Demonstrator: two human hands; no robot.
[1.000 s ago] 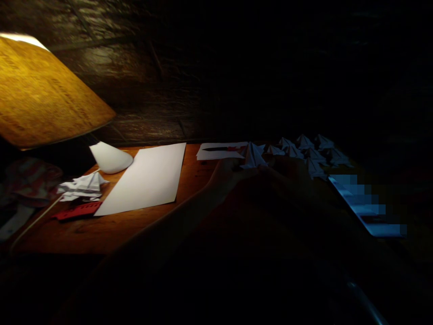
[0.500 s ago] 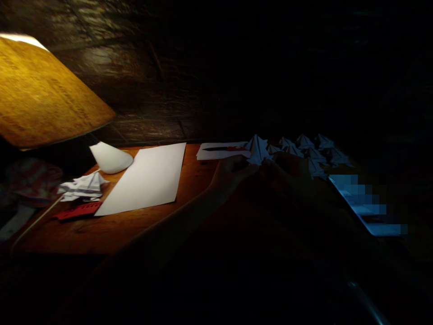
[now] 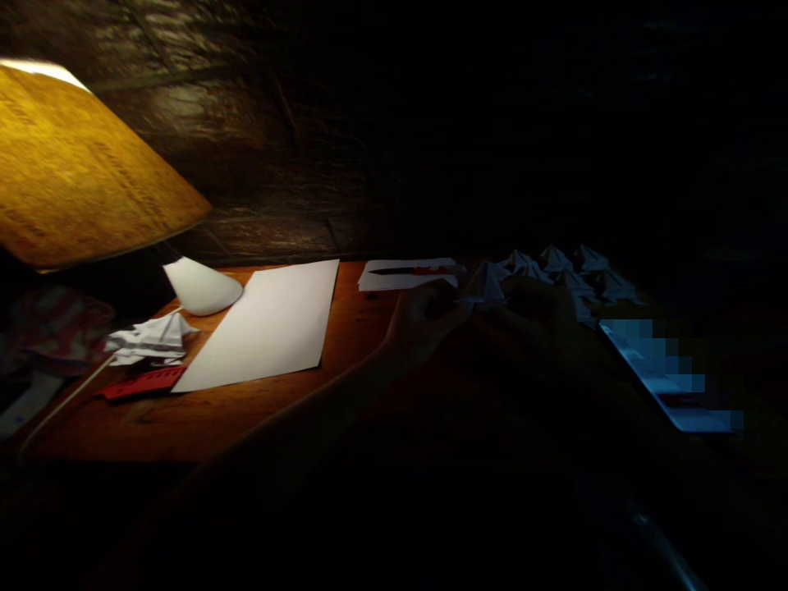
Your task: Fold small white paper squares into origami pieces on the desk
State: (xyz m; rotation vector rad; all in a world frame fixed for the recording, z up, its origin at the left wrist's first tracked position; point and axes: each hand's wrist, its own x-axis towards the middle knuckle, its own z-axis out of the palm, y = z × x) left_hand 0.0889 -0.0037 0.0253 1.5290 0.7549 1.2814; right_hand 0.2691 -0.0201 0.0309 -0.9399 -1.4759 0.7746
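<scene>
A folded white paper figure (image 3: 486, 283) with a pointed top is held between my two hands, low over the table. My left hand (image 3: 424, 308) pinches its left side, with thumb and fingers closed. From the right, my right hand (image 3: 533, 308) closes on the other side; deep shadow hides most of its fingers. Just beyond the right hand stand several similar folded paper figures (image 3: 557, 259). Behind the left hand lies a small stack of white paper (image 3: 387, 284) with a red-handled, dark-bladed knife (image 3: 431, 270) on top.
A large white sheet (image 3: 271, 328) lies left on the wooden table (image 3: 350, 353). Beside it are a lamp with a yellow shade (image 3: 92, 164) and white base (image 3: 203, 289), more folded paper (image 3: 153, 338) and a red notched strip (image 3: 144, 382). A lit screen (image 3: 658, 373) lies at right.
The paper figure has moved slightly right and down between my hands and looks lower and flatter. More of the paper stack and the knife handle shows behind it.
</scene>
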